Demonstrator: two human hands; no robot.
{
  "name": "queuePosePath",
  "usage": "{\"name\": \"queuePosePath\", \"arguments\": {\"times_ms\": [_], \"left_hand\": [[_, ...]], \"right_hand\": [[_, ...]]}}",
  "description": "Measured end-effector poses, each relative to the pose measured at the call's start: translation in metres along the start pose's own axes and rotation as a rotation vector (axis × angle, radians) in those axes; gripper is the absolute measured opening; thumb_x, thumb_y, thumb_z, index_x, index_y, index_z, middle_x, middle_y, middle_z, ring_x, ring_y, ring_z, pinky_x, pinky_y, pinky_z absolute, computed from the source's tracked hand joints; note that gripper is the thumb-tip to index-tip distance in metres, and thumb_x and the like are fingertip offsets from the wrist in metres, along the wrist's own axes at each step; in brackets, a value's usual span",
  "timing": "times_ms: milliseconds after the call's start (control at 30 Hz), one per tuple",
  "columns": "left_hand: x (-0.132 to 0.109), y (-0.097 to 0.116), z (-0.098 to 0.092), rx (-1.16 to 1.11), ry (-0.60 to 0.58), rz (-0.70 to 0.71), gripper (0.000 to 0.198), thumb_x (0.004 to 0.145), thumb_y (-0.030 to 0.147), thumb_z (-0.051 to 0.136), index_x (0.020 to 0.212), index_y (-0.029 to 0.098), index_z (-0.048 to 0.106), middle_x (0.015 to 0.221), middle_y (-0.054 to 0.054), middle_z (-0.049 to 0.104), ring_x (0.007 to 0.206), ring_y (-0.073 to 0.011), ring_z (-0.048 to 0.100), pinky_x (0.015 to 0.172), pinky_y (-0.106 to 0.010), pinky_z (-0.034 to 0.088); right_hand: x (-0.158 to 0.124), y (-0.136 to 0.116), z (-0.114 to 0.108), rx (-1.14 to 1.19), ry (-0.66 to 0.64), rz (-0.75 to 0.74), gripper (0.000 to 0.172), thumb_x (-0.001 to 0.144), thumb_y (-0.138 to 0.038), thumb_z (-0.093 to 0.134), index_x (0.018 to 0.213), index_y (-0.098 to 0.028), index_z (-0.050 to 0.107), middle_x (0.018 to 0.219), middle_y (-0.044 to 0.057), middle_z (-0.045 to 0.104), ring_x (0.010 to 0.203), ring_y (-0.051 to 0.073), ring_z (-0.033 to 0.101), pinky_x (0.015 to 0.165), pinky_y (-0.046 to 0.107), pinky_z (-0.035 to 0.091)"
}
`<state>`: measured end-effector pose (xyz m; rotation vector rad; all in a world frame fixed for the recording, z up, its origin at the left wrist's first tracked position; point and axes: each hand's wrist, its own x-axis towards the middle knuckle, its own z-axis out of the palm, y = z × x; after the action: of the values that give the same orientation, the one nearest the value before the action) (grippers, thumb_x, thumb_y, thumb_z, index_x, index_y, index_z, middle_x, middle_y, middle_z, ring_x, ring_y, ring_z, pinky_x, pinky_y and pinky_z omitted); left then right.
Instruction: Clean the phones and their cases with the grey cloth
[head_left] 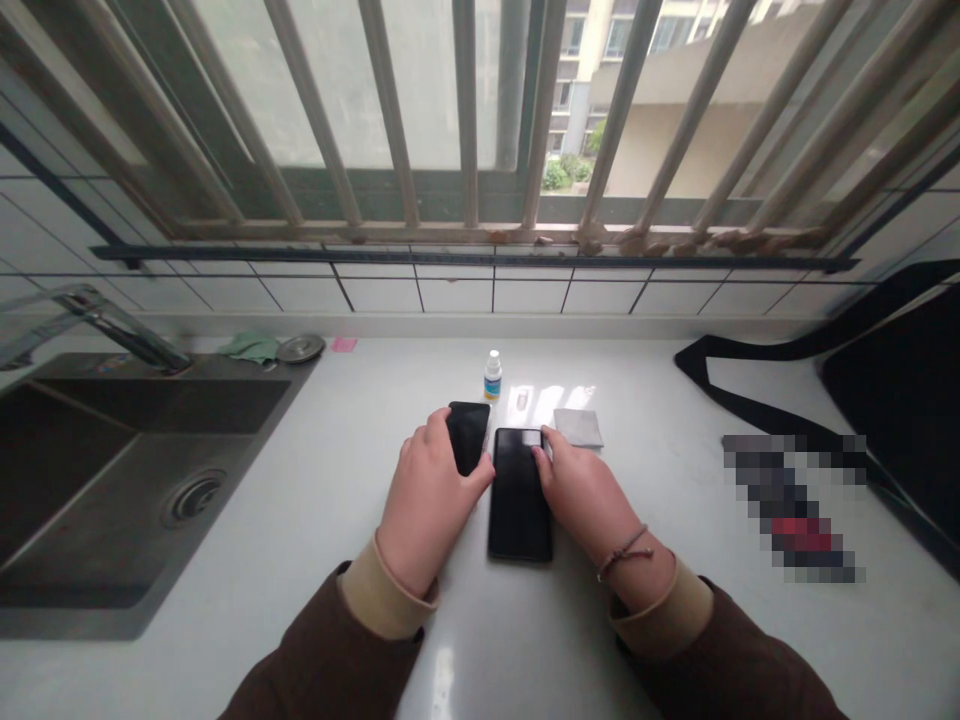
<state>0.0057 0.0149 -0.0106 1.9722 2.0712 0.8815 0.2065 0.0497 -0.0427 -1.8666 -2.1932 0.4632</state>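
Note:
My left hand (431, 490) grips a smaller black phone (470, 435) by its sides, the thumb at its lower right edge. Just right of it, a larger black phone (520, 505) lies face up on the white counter (345, 590). My right hand (585, 492) holds that phone's right edge near the top, with the thumb on its screen side. A small white bottle (492, 377) with a blue and yellow label stands behind the phones. Beside my right hand lies a folded grey cloth (578, 427).
A dark sink (247, 465) with a faucet (142, 335) is at the left. A green cloth (253, 347), a metal strainer (300, 348) and a pink piece (343, 344) lie near its back edge. A black bag with a strap (772, 350) and a pixelated item (795, 510) are at the right.

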Motion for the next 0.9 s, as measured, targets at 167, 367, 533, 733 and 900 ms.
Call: {"name": "queuePosePath", "arguments": {"times_ms": [167,367,533,733,900], "left_hand": [[-0.005,0.012,0.002,-0.243,0.026,0.116,0.054,0.087,0.034,0.081,0.134,0.021,0.058,0.129,-0.018,0.07,0.123,-0.0377,0.067,0.106,-0.054,0.053],[-0.011,0.022,0.003,-0.361,-0.037,0.159,0.042,0.084,0.03,0.083,0.122,0.021,0.067,0.118,-0.014,0.072,0.115,-0.0351,0.068,0.105,-0.052,0.054],[-0.009,0.019,0.002,-0.738,-0.088,0.001,0.04,0.086,0.042,0.087,0.119,0.023,0.075,0.117,-0.013,0.076,0.109,-0.0307,0.07,0.09,-0.04,0.056],[-0.003,0.022,0.001,-1.376,-0.218,-0.416,0.051,0.097,0.063,0.072,0.113,0.015,0.079,0.088,-0.009,0.078,0.074,-0.0198,0.071,0.067,-0.03,0.054],[-0.002,0.026,0.0,-1.516,-0.252,-0.493,0.05,0.094,0.061,0.078,0.101,0.012,0.082,0.081,-0.01,0.079,0.072,-0.0213,0.073,0.072,-0.032,0.058]], "right_hand": [[-0.004,-0.004,-0.015,0.108,0.099,-0.005,0.045,0.115,-0.04,0.042,0.145,-0.014,0.065,0.108,0.022,0.082,0.09,0.034,0.08,0.074,0.039,0.054],[-0.007,-0.013,-0.02,0.677,-0.054,-0.129,0.066,0.111,-0.071,0.034,0.073,-0.024,0.059,0.067,0.006,0.07,0.065,0.022,0.068,0.062,0.032,0.048],[-0.008,-0.011,-0.011,1.011,-0.106,0.02,0.065,0.103,-0.084,0.04,0.079,-0.026,0.055,0.055,0.0,0.058,0.052,0.02,0.06,0.051,0.033,0.046],[-0.015,-0.015,-0.014,1.207,-0.347,-0.003,0.064,0.099,-0.086,0.047,0.088,-0.024,0.059,0.057,-0.004,0.052,0.045,0.015,0.049,0.042,0.029,0.039],[-0.02,-0.019,-0.014,1.137,-0.34,-0.056,0.067,0.099,-0.088,0.042,0.087,-0.024,0.058,0.057,-0.004,0.051,0.048,0.015,0.05,0.044,0.029,0.04]]}}
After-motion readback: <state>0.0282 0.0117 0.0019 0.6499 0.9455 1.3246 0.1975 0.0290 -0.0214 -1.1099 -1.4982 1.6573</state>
